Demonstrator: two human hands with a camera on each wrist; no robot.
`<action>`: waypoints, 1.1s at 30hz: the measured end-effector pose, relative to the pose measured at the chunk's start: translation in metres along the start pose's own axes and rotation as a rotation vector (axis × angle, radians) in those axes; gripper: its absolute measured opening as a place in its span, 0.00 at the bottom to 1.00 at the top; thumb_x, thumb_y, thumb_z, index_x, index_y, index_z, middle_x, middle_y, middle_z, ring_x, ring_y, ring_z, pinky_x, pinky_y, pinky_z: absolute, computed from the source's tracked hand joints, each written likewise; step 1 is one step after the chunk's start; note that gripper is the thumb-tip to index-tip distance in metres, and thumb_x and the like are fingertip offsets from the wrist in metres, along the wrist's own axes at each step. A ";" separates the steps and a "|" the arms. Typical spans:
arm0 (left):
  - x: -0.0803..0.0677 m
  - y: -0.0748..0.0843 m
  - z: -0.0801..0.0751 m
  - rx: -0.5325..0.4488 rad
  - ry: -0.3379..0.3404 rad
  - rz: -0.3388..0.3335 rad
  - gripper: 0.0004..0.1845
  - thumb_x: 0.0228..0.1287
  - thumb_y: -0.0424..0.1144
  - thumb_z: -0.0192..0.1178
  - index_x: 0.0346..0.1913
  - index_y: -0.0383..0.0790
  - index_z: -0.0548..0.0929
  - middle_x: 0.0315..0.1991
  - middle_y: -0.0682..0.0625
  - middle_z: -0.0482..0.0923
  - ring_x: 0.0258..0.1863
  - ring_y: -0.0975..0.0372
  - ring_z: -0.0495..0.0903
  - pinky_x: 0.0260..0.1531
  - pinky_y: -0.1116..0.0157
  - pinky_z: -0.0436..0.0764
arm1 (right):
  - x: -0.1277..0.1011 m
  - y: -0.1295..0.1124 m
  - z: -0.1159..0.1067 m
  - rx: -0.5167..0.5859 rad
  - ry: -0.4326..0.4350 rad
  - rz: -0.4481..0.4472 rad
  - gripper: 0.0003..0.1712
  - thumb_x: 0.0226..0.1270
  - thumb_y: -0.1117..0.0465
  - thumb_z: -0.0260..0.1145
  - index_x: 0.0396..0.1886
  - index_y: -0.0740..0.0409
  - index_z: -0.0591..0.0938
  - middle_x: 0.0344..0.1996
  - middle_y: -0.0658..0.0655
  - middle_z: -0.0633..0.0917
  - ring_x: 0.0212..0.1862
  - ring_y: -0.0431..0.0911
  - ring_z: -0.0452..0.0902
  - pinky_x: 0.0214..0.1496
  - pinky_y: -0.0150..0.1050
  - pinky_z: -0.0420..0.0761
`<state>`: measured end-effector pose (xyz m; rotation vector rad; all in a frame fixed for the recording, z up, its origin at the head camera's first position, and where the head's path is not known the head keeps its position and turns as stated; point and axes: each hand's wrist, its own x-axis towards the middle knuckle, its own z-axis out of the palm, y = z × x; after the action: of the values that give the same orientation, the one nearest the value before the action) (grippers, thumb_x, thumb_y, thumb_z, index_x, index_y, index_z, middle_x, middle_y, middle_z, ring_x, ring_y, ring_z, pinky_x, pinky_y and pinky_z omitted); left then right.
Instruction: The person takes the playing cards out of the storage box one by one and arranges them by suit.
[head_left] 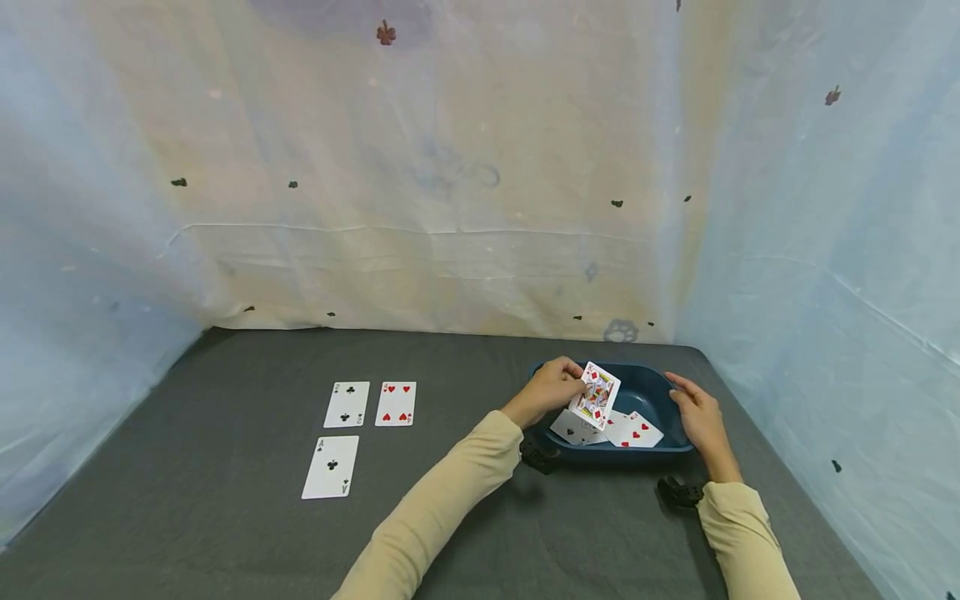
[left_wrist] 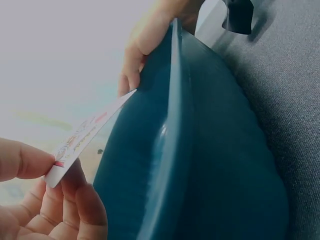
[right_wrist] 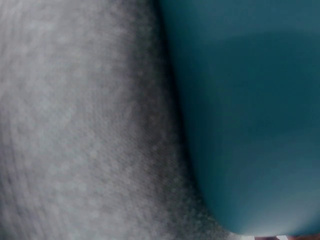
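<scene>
My left hand (head_left: pixel 553 388) pinches a king of diamonds card (head_left: pixel 597 393) between thumb and fingers, tilted above a dark blue plastic tub (head_left: pixel 651 385). In the left wrist view, the same playing card (left_wrist: pixel 82 140) appears nearly edge-on, its lower corner between thumb and fingertips. At the tub's right end, my right hand (head_left: pixel 699 419) holds the rim; part of that hand (left_wrist: pixel 150 37) also shows over the rim in the left wrist view. Inside the tub lie loose cards, among them a hearts card (head_left: pixel 636 430). The right wrist view shows only the tub's outer wall (right_wrist: pixel 255 125) closely.
Left of the tub, three cards lie face up on the grey cloth-covered table (head_left: pixel 225 467): a two of clubs (head_left: pixel 347 404), a four of hearts (head_left: pixel 395 403) and, nearer me, an ace of clubs (head_left: pixel 331 467). Patterned fabric curtains (head_left: pixel 450 167) surround the table.
</scene>
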<state>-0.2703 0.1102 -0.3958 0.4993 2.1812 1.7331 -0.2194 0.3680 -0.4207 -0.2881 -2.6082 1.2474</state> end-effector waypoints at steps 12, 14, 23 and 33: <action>-0.011 -0.001 -0.019 -0.105 -0.008 0.056 0.09 0.67 0.32 0.59 0.47 0.35 0.74 0.30 0.48 0.79 0.27 0.62 0.78 0.40 0.51 0.80 | 0.001 0.000 0.003 0.007 0.012 -0.012 0.25 0.79 0.57 0.45 0.69 0.64 0.67 0.63 0.74 0.69 0.63 0.66 0.65 0.62 0.63 0.62; -0.012 -0.002 -0.023 -0.125 -0.009 0.064 0.09 0.67 0.32 0.59 0.47 0.35 0.74 0.30 0.48 0.79 0.27 0.62 0.78 0.40 0.51 0.80 | 0.001 0.000 0.003 0.013 0.013 -0.011 0.25 0.79 0.58 0.45 0.69 0.64 0.67 0.63 0.74 0.68 0.63 0.66 0.64 0.62 0.62 0.61; -0.022 -0.001 -0.042 -0.182 -0.005 0.074 0.09 0.68 0.32 0.58 0.48 0.34 0.73 0.32 0.46 0.79 0.29 0.60 0.78 0.37 0.55 0.79 | 0.000 0.000 0.003 0.006 0.010 -0.020 0.25 0.80 0.57 0.45 0.69 0.64 0.67 0.63 0.73 0.69 0.63 0.65 0.65 0.63 0.62 0.61; -0.033 -0.008 -0.070 -0.239 0.008 0.092 0.10 0.70 0.31 0.56 0.51 0.32 0.71 0.34 0.45 0.77 0.31 0.59 0.80 0.35 0.61 0.80 | 0.000 0.001 0.002 0.016 0.001 -0.008 0.25 0.80 0.57 0.44 0.70 0.64 0.66 0.64 0.73 0.68 0.63 0.65 0.64 0.63 0.61 0.62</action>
<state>-0.2728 0.0324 -0.3873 0.5390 1.9484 2.0139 -0.2193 0.3672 -0.4222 -0.2744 -2.5950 1.2644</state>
